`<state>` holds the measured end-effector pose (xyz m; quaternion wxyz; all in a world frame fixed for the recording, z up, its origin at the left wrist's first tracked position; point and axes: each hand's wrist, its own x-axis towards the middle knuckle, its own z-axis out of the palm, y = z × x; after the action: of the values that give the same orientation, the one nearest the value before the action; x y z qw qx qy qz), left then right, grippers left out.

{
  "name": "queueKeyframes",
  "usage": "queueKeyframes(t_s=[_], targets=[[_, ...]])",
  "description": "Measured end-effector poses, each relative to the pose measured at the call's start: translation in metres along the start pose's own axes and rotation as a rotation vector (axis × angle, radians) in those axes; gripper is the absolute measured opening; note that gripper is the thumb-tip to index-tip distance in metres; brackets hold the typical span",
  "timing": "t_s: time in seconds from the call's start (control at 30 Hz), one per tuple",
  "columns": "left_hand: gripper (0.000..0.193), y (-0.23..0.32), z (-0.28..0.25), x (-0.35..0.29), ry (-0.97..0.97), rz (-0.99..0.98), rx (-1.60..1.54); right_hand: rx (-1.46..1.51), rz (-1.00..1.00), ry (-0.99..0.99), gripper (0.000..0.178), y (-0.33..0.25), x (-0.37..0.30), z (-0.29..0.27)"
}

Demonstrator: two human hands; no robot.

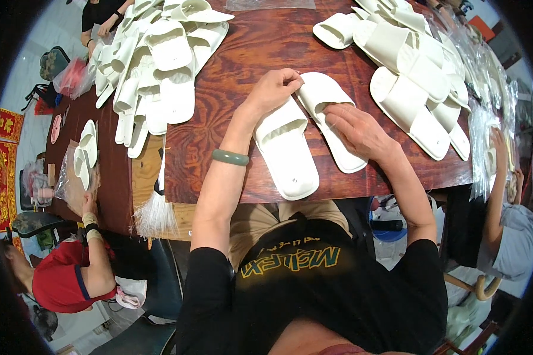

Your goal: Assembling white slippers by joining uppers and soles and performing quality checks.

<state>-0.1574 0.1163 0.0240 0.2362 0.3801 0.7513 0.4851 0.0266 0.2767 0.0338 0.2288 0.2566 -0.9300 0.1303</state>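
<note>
Slippers (287, 157), one pair, lie side by side on the table (249, 35); the left hand (273, 92) bunches its fingers at the toes, the right hand (361, 130) half-curls at one strap's opening; whether either grips, I cannot tell; pairing looks done, handling unfinished, left heap (175, 50) and right heap (397, 89) lying apart; one heel sits by the near edge; open room lies beyond the toes.

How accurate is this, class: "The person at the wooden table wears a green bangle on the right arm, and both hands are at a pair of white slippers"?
The arm is wrong: the head view shows the green bangle on the left arm. The left hand and right hand are indeed at the white slippers on the wooden table.
</note>
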Motion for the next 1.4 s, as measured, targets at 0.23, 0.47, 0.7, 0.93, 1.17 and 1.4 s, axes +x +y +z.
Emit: queueKeyframes(t_s=[0.23, 0.47, 0.7, 0.93, 1.17, 1.4], targets=[[0.021, -0.001, -0.001, -0.002, 0.098, 0.001, -0.052, 0.000, 0.019, -0.048, 0.025, -0.023, -0.015, -0.022], [0.023, 0.000, -0.001, -0.001, 0.132, 0.029, -0.008, 0.063, -0.029, -0.110, 0.026, -0.013, -0.019, -0.023], [0.022, -0.011, -0.001, 0.001, 0.252, 0.046, -0.139, 0.033, 0.010, -0.038, 0.028, 0.002, 0.003, -0.002], [0.019, -0.023, -0.002, 0.004, 0.368, 0.030, -0.272, 0.082, 0.201, -0.077, 0.030, -0.002, 0.013, 0.012], [0.020, -0.023, -0.007, 0.005, 0.734, 0.186, -0.159, 0.275, 0.299, -0.009, 0.020, -0.001, 0.016, 0.016], [0.022, -0.010, -0.009, 0.001, 0.612, 0.066, -0.213, 0.302, 0.349, -0.085, 0.025, -0.005, 0.017, 0.009]])
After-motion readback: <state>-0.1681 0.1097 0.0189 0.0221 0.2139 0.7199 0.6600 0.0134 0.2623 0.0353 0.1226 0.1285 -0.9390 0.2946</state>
